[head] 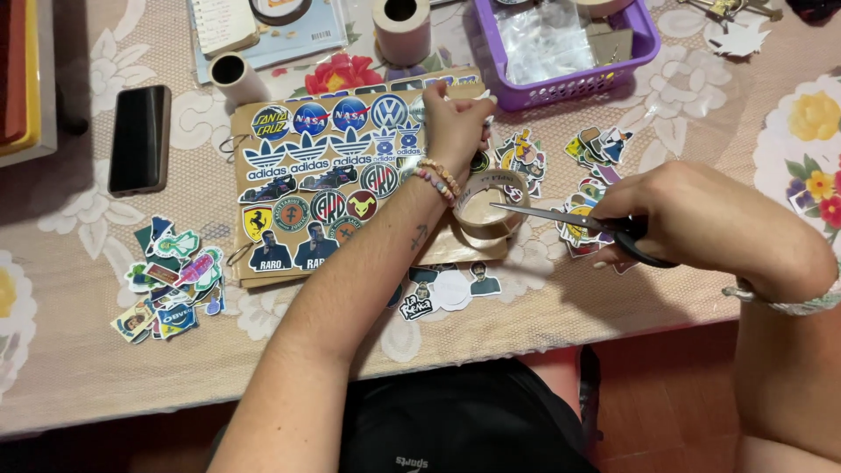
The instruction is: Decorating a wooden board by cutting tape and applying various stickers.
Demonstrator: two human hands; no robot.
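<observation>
Nearest the body, the right hand (692,219) is closed through the black handles of a pair of scissors (561,219), fingers curled tight in the loops so the blades point leftward, their tips reaching the roll of clear tape (491,203). The roll hangs around the left wrist like a bangle, beside a beaded bracelet (438,178), which seems to keep it handy while both hands work. Further out, the left hand (455,123) reaches forward over the brown sticker-covered book (324,175), its fingers pinched together on what looks like the pulled-out end of the tape, holding it taut for the blades; the exact grip is partly hidden. The book lies flat on the lace-patterned tablecloth (79,350), with loose stickers (171,280) piled to its left and more stickers (591,175) to its right. Beyond it lie a dark phone (140,138), two cardboard tape cores (236,77), and a purple plastic basket (569,88) at the far edge.
</observation>
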